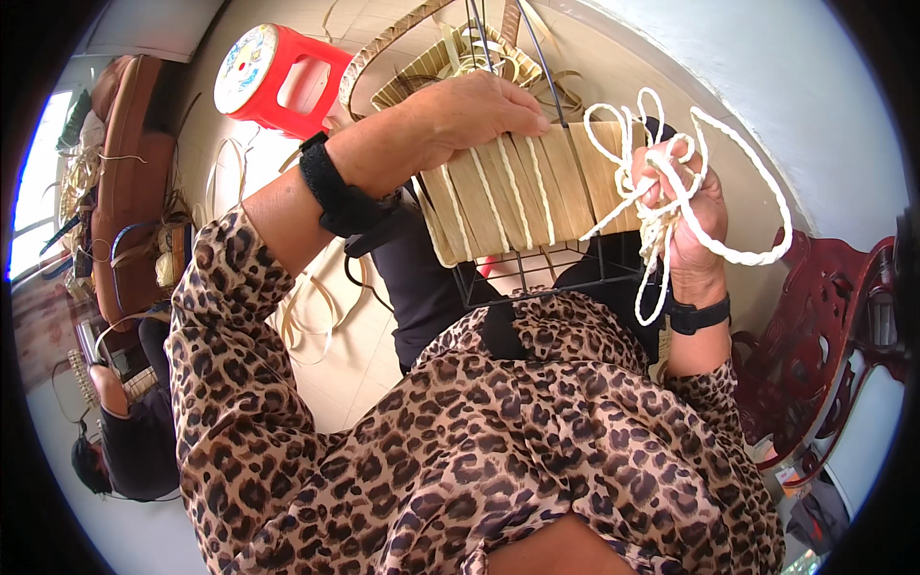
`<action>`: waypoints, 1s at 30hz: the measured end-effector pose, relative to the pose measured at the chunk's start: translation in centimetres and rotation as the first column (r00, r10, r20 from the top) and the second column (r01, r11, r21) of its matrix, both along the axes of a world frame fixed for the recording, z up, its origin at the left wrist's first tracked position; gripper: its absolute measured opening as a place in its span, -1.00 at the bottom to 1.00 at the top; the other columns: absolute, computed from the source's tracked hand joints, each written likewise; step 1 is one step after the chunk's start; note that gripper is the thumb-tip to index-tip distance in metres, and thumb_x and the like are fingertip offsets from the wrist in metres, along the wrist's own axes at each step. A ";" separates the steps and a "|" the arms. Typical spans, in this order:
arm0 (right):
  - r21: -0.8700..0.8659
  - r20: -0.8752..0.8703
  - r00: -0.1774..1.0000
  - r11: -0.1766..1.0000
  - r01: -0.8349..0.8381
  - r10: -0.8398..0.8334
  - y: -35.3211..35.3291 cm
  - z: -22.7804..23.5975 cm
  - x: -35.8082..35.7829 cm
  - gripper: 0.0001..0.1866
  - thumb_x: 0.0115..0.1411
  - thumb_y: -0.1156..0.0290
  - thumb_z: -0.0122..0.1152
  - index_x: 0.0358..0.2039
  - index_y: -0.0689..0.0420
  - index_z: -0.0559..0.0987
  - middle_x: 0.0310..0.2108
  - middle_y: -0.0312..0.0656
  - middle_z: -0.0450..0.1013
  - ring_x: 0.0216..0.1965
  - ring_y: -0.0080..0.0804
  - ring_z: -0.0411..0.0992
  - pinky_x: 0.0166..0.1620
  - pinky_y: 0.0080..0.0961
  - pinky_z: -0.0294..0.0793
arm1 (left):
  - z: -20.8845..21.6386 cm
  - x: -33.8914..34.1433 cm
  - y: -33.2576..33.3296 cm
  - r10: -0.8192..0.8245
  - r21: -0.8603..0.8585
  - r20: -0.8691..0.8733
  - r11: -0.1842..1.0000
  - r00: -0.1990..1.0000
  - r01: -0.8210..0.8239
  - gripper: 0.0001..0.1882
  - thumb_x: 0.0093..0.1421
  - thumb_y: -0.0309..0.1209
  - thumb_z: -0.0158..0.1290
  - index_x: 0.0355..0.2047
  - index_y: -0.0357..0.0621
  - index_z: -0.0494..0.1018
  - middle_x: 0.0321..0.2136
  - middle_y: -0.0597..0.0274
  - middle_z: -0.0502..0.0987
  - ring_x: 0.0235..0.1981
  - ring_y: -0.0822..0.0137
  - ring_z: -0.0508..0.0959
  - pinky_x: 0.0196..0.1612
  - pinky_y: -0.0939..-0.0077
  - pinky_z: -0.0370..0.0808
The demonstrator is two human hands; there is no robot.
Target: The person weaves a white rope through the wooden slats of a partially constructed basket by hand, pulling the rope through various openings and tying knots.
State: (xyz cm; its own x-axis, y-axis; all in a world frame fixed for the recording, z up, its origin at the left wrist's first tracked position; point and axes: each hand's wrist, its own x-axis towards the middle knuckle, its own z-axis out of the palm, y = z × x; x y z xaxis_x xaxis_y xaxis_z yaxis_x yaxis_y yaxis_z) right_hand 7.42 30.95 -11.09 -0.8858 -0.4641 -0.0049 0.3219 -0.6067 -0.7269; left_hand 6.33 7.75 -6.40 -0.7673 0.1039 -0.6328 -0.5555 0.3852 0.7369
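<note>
The scene is lit by bright daylight. Most of the light is let in by a window (29,192) at the far left, which is washed out to white and blue. The pale wall (786,86) far to the right of the window is evenly lit. Only soft shadows are cast on the tiled floor (355,374). The middle is seen sharply. Straight lines are bent near the rim, and the round picture is ringed by black corners.

The left hand (470,115) covers the woven panel's (532,196) upper left edge. The wire frame's (537,273) top runs off the picture. A seated person (129,436) at far left is half cut off.
</note>
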 end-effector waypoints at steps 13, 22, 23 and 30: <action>0.044 -0.005 1.000 0.999 0.012 -0.012 0.0 -0.2 -0.3 -0.83 0.06 0.40 0.19 -0.30 0.09 0.51 -0.42 -0.24 0.46 -0.45 -0.61 0.41 -0.37 -0.74 0.42 | 0.3 -0.2 -0.5 -0.054 0.197 0.020 0.979 0.998 0.049 -0.88 0.09 -0.41 0.06 -0.43 -0.22 0.48 -0.54 0.36 0.52 -0.55 0.56 0.50 -0.43 0.66 0.47; 0.027 -0.031 0.999 0.999 -0.023 0.024 -0.1 -0.9 -0.3 -0.69 0.07 0.30 0.19 -0.19 0.17 0.45 -0.32 -0.15 0.46 -0.36 -0.52 0.43 -0.30 -0.69 0.44 | 0.6 -0.1 -0.5 -0.037 0.207 -0.004 0.978 0.999 0.037 -0.86 0.11 -0.38 0.03 -0.43 -0.19 0.49 -0.58 0.37 0.51 -0.58 0.60 0.48 -0.48 0.73 0.44; 0.071 -0.034 0.999 0.997 -0.010 0.012 0.0 -0.5 -0.3 -0.74 0.07 0.32 0.20 -0.25 0.15 0.47 -0.38 -0.20 0.47 -0.41 -0.56 0.43 -0.35 -0.70 0.42 | 0.5 0.0 -0.5 -0.037 0.206 -0.008 0.978 0.999 0.038 -0.86 0.11 -0.38 0.03 -0.43 -0.19 0.49 -0.58 0.37 0.51 -0.58 0.60 0.48 -0.48 0.73 0.44; 0.109 -0.022 1.000 0.994 0.020 -0.018 -0.5 0.4 0.0 -0.90 0.12 0.41 0.12 -0.33 0.07 0.49 -0.50 -0.30 0.40 -0.55 -0.61 0.32 -0.44 -0.72 0.28 | 0.7 0.3 -0.4 -0.026 0.181 0.007 0.983 1.000 0.024 -0.86 0.10 -0.39 0.04 -0.43 -0.21 0.49 -0.55 0.37 0.51 -0.56 0.59 0.48 -0.44 0.71 0.44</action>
